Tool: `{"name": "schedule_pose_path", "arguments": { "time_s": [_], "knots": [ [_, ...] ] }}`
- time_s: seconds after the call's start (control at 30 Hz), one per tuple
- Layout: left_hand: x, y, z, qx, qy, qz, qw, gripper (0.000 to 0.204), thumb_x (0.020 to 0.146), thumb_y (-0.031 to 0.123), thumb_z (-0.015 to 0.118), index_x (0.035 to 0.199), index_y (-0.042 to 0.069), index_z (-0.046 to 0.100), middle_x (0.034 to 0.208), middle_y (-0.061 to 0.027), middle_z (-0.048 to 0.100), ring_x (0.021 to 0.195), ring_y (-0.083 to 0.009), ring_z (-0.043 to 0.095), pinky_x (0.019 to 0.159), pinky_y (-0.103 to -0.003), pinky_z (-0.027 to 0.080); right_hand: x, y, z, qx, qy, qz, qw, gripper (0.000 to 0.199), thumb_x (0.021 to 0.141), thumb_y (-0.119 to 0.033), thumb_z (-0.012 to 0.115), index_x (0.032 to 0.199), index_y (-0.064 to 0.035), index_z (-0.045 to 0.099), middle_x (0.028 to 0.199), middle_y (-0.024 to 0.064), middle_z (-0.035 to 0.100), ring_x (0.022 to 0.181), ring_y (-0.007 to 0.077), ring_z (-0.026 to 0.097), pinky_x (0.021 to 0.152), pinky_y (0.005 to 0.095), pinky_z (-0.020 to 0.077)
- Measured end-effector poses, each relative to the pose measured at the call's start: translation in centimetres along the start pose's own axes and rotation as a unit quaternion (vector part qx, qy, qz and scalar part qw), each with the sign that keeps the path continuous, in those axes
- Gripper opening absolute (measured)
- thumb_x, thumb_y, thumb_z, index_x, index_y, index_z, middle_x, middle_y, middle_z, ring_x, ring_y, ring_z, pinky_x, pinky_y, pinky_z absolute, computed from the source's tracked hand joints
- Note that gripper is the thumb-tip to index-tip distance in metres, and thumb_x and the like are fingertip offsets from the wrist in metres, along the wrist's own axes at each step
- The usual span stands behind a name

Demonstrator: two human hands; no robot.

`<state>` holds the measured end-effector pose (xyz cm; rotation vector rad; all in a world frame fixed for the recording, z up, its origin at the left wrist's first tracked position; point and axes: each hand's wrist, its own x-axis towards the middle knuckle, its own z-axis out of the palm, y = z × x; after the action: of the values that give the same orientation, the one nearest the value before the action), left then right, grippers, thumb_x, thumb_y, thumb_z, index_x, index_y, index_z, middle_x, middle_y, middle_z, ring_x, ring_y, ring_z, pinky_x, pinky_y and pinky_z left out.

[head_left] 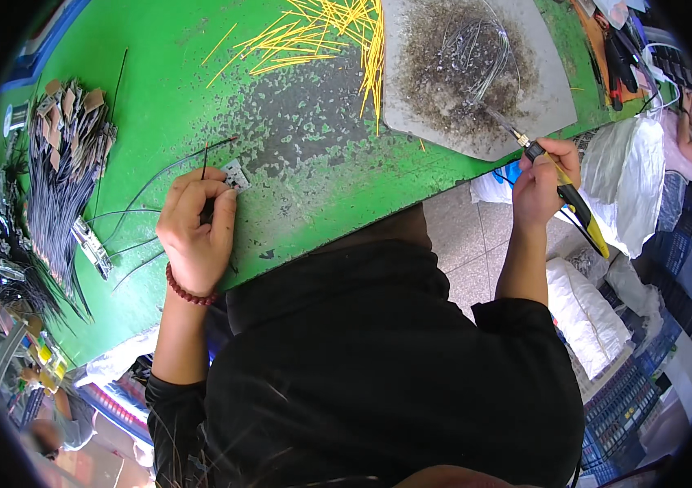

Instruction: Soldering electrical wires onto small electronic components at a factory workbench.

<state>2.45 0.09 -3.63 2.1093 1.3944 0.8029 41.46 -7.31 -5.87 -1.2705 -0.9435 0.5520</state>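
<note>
My right hand (546, 180) is wrapped round the yellow and black handle of a soldering iron (571, 199). The iron's metal tip reaches to the end of a tangled coil of solder wire (480, 57), which lies on a stained grey board (553, 98). At the left, my left hand (198, 224) is closed over the green table, its fingers pinching a thin black wire (204, 159). Right at those fingertips sits a small pale metal plate with holes (236, 176); whether the fingers also grip it I cannot tell. Another dark wire with a reddish end (191, 153) curves behind the hand.
Yellow wires or thin tubes (321, 37) are strewn at the far middle of the green table (150, 89). A bundle of black wires (57, 195) and a metal-cased part (91, 248) lie at left. Pliers (616, 73) rest far right. White sacks (626, 179) stand beyond the right edge.
</note>
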Motion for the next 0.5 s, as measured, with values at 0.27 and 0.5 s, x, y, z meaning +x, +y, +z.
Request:
{"name": "schedule_pose_path", "arguments": {
  "time_s": [0.27,0.5],
  "knots": [
    [0.1,-0.2,-0.2,-0.002,0.0,-0.008,1.0,0.008,0.076,-0.006,0.069,0.08,-0.003,0.063,0.091,-0.0148,0.067,0.077,-0.0234,0.064,0.066,-0.03,0.052,-0.2,0.0,0.5,0.021,0.003,-0.006,1.0,0.019,0.075,0.003,0.053,0.094,0.0053,0.057,0.072,0.0075,0.057,0.057,0.0115,0.054,0.057,0.0219,0.044],
    [-0.1,-0.8,-0.4,-0.02,0.005,0.016,1.0,0.012,0.076,-0.002,0.07,0.085,-0.001,0.063,0.092,-0.0156,0.067,0.085,-0.0312,0.065,0.076,-0.037,0.053,0.3,-1.0,1.0,0.083,-0.032,-0.048,0.995,0.022,0.082,-0.012,0.059,0.096,0.0051,0.055,0.075,0.0097,0.055,0.059,0.011,0.046,0.059,0.0238,0.0423]
  ]
}}
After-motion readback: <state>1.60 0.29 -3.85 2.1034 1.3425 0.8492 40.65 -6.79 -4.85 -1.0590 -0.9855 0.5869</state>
